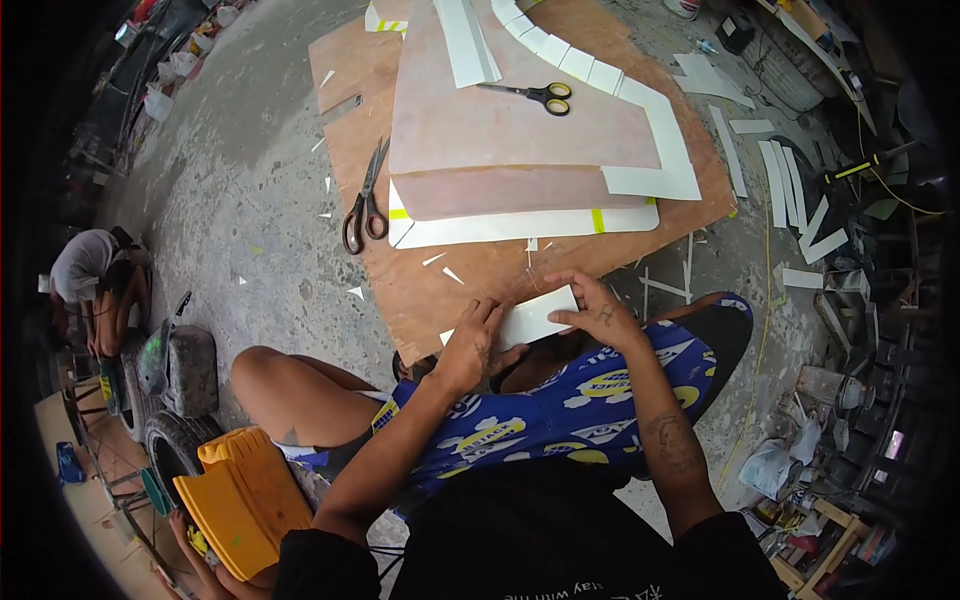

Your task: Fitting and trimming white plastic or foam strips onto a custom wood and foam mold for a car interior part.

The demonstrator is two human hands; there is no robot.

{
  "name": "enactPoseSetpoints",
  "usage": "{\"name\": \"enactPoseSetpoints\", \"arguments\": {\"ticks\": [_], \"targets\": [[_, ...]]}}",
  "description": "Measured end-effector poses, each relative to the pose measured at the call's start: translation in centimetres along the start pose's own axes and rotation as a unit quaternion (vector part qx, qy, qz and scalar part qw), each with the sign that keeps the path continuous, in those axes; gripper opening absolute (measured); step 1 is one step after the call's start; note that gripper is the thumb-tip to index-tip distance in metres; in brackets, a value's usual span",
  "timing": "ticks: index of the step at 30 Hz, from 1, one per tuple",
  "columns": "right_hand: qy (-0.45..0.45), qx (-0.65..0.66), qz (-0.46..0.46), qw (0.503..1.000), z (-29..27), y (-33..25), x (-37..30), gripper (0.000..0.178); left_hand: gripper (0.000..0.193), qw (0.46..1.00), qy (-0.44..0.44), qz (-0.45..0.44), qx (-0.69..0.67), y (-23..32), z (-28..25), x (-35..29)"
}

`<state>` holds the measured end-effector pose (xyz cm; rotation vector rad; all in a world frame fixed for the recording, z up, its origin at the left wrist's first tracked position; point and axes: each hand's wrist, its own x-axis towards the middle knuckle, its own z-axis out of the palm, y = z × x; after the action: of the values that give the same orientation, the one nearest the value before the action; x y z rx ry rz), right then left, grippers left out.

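Low over my lap, a white rectangular piece of thin sheet [535,318] spans both my hands. My left hand [475,345] has its fingers closed on the left end, and my right hand [597,312] pinches the right end between thumb and fingers. Just beyond lies a brown board [430,290] bearing a large pinkish panel [520,130] edged with white strips [670,140]. Black-and-yellow scissors [545,95] rest on the panel. Larger dark-handled scissors [368,205] lie at the board's left side.
White strips and offcuts [785,185] are scattered on the concrete floor to the right. An orange plastic piece [245,490] and tyres [168,440] stand at the lower left, near a crouching person [88,270]. Clutter and a wooden crate [835,540] line the right side.
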<state>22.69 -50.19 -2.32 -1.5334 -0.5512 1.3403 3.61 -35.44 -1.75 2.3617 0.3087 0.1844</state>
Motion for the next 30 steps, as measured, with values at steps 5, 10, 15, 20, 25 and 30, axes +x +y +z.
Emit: {"name": "enactPoseSetpoints", "arguments": {"ticks": [5, 10, 15, 20, 25, 30], "targets": [[0.023, -0.096, -0.058, 0.993, -0.3, -1.1, -0.1, 0.036, 0.064, 0.998, 0.036, -0.017, -0.042, 0.5, 0.0, -0.2], [0.028, -0.117, -0.050, 0.991, -0.1, -3.7, -1.6, 0.035, 0.063, 0.996, 0.054, 0.013, -0.066, 1.1, -0.8, -0.2], [0.010, -0.122, -0.038, 0.992, -1.3, -3.4, -1.2, 0.035, 0.049, 0.998, 0.029, -0.008, -0.051, 1.5, -2.5, 0.0], [-0.002, -0.082, -0.005, 0.997, -2.2, 0.1, 0.2, 0.035, 0.029, 0.981, 0.017, -0.095, -0.170, -0.8, -1.6, -1.1], [-0.012, -0.038, 0.008, 0.999, -1.4, 0.0, 0.6, 0.037, 0.032, 0.996, 0.026, -0.041, -0.077, 0.0, -0.1, 0.3], [0.021, -0.113, -0.053, 0.992, 0.2, -3.0, -2.0, 0.038, 0.041, 0.991, 0.090, 0.035, -0.091, 2.7, -0.8, 1.8]]}}
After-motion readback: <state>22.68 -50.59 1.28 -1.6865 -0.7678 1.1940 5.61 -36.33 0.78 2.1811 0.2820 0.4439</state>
